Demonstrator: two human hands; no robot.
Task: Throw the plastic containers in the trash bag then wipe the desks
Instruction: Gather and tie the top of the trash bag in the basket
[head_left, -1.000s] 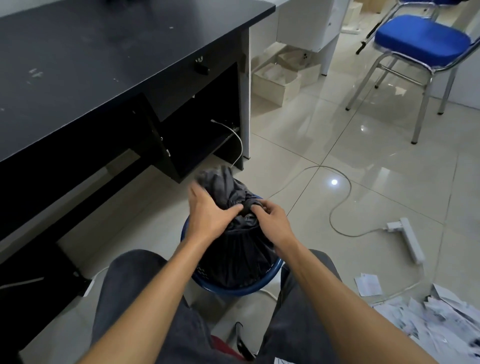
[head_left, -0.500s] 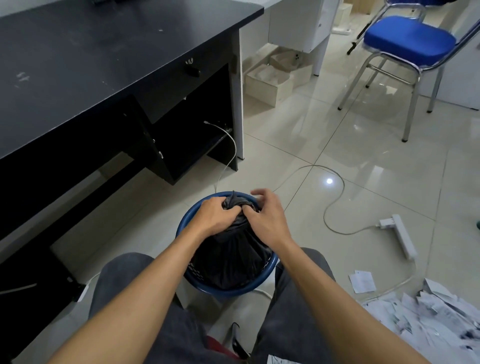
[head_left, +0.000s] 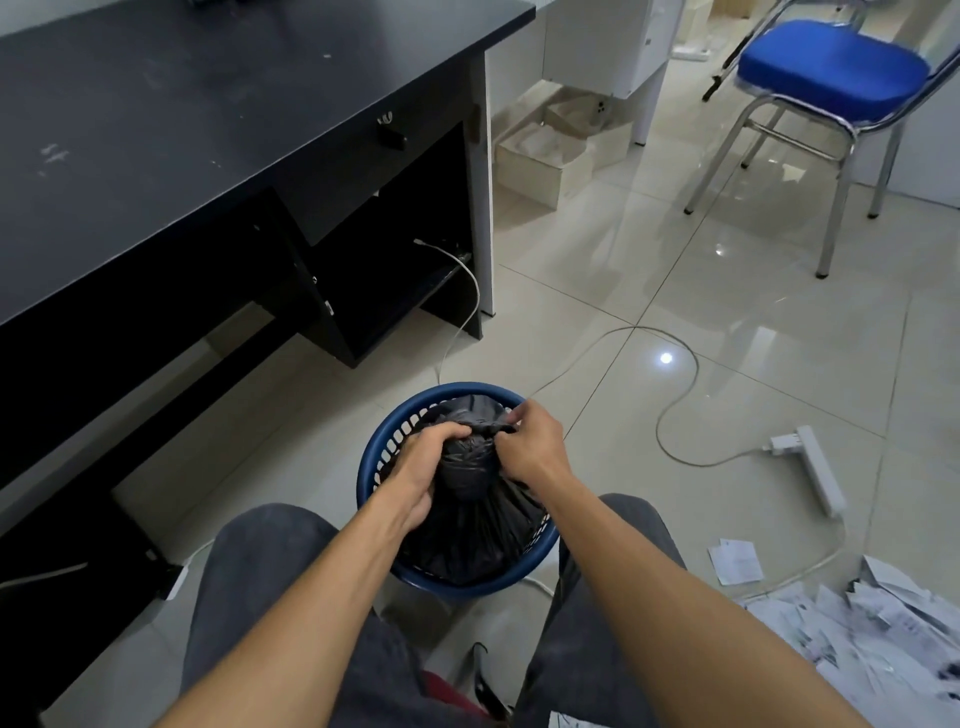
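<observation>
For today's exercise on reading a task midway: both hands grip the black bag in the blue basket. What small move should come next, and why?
Probably draw the bunched end tight with the right hand while the left hand holds the neck: the trash bag in the blue basket is gathered between them, seemingly not yet knotted.

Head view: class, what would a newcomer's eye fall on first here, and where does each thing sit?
At bottom centre, the left hand and the right hand grip the gathered neck of a black trash bag that sits inside a blue basket on the floor. A black desk fills the upper left, a blue chair stands at upper right, and scattered papers lie at lower right.
</observation>
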